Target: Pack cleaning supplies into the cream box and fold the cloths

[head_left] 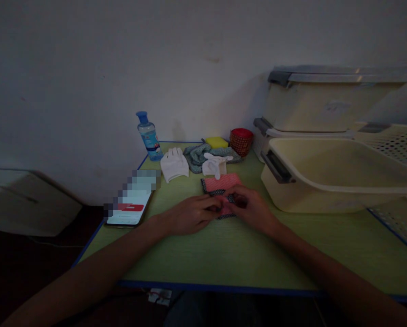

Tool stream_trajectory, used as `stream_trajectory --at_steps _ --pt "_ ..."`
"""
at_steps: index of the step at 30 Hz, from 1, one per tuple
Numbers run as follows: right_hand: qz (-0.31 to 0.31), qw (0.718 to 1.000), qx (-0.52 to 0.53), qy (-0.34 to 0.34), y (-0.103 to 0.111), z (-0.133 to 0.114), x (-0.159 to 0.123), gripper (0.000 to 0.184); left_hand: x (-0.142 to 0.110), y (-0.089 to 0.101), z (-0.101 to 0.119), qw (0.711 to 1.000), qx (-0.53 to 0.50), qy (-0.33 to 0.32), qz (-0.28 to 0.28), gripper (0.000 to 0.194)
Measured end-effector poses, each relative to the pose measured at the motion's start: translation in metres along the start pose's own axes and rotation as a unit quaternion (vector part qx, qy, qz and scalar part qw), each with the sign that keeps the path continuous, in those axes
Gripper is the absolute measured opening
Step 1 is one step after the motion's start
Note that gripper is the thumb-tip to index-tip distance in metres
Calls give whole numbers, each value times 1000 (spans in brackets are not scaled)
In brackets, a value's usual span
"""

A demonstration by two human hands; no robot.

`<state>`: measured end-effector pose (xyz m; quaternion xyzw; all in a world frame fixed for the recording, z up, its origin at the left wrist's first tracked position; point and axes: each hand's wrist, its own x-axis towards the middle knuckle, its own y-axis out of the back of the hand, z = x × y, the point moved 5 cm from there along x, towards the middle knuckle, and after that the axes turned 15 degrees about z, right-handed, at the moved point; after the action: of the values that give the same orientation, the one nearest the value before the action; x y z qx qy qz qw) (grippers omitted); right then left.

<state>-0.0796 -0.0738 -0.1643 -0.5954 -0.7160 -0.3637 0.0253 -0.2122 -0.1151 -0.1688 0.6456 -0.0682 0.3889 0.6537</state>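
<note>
A pink cloth (pixel 220 182) with a dark checked border lies folded on the green table, under and between my hands. My left hand (pixel 198 212) is closed at its near left side, fingertips pinched on the cloth's edge. From the right, my right hand (pixel 249 206) pinches the same cloth between thumb and forefinger. The two sets of fingertips almost meet, and they hide part of the fabric. Just beyond the cloth are a white glove (pixel 217 165) and, farther left, another white glove (pixel 174 164).
A grey-green towel (pixel 197 156), a yellow sponge (pixel 217 142) and a red-topped woven basket (pixel 241 141) sit near the wall. A blue bottle (pixel 149 138) and a phone (pixel 130 204) are at left. An open cream bin (pixel 312 197) and a lidded box (pixel 308 106) fill the right.
</note>
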Motion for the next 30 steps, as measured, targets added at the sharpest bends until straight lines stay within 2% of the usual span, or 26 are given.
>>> stream_trajectory --at_steps 4,8,12,18,22,27,30 --pt "46 999 14 -7 6 0 0 15 -1 -1 -2 1000 -16 -3 -15 24" --pt "47 998 36 -25 3 2 -4 25 1 1 -2 1000 -18 6 -10 27" --pt "7 998 58 -32 -3 0 -7 29 1 2 0 1000 -9 10 -16 29" --pt "-74 997 -26 -14 -7 -2 -12 12 -3 -3 -6 998 25 37 -41 20" --pt "-83 993 -64 61 -6 -8 -12 8 -3 0 -1 998 54 -43 -13 22" --pt "-105 965 -129 201 -10 -16 -19 14 -1 7 -1 996 87 -7 24 30" --pt "-121 950 -158 242 -11 -16 -22 19 -1 8 1 995 99 -12 17 30"
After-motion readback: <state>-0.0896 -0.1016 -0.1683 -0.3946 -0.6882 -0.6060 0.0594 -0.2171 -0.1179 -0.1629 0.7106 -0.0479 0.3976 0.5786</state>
